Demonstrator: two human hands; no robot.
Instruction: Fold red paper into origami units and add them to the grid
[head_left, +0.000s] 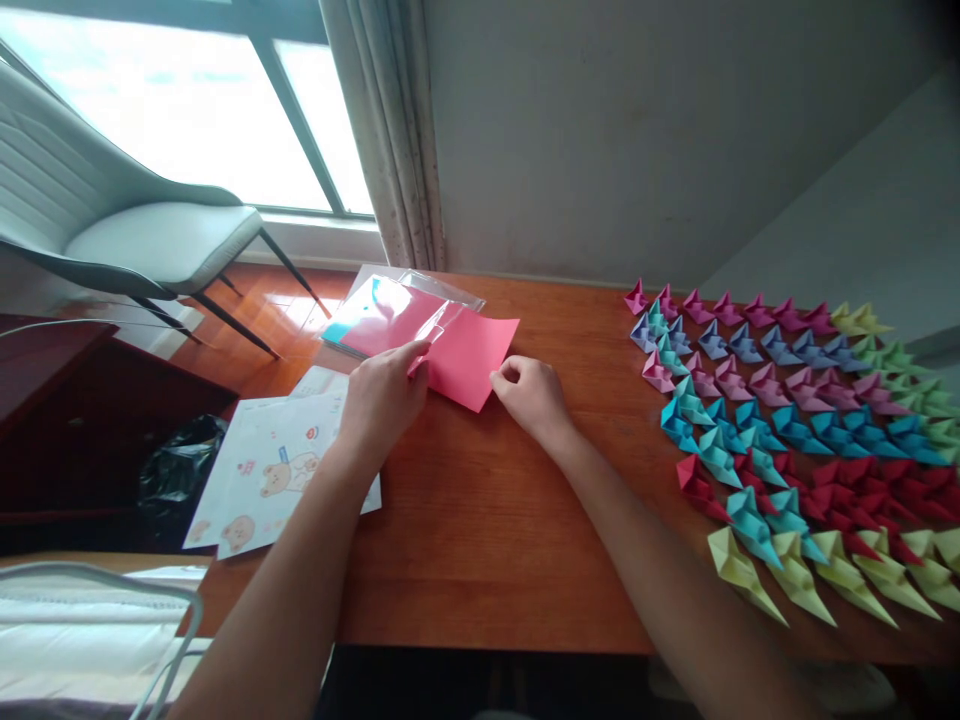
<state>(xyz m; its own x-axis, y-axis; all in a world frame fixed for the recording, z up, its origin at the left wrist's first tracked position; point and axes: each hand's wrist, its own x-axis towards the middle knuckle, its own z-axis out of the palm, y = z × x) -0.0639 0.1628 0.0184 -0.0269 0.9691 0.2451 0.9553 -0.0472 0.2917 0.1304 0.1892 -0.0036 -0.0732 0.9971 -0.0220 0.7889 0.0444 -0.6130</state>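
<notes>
Pinched between right thumb and forefinger, at its outer edge: a plain, flat, bright pink paper sheet (478, 355), partly inside a clear, glossy plastic sleeve (454, 290) on the far left of the right hand (534, 395). At the sleeve's mouth, the left hand (386, 390), with thumb and forefinger bent over plastic and pink; impossible to tell a firm pinch from a light touch there. For a clean slide, best to hold the sleeve down on the left, keep the sheet level and in line with the mouth, and grip lightly enough to avoid creasing. Just below the grip, open room on the smooth, reddish-brown wooden table (480, 560) as far as its near edge. Beside the left wrist, white printed sheets with cartoon bears (262, 470), jutting past the table's left edge; worth keeping the elbow off. Right of the grip, a bare gap, then close rows of folded, many-coloured paper boats (799, 432); wise to stop any wide rightward sweep short of these. Beyond the grip, a bare strip of wood, then the plain grey wall (555, 150).
</notes>
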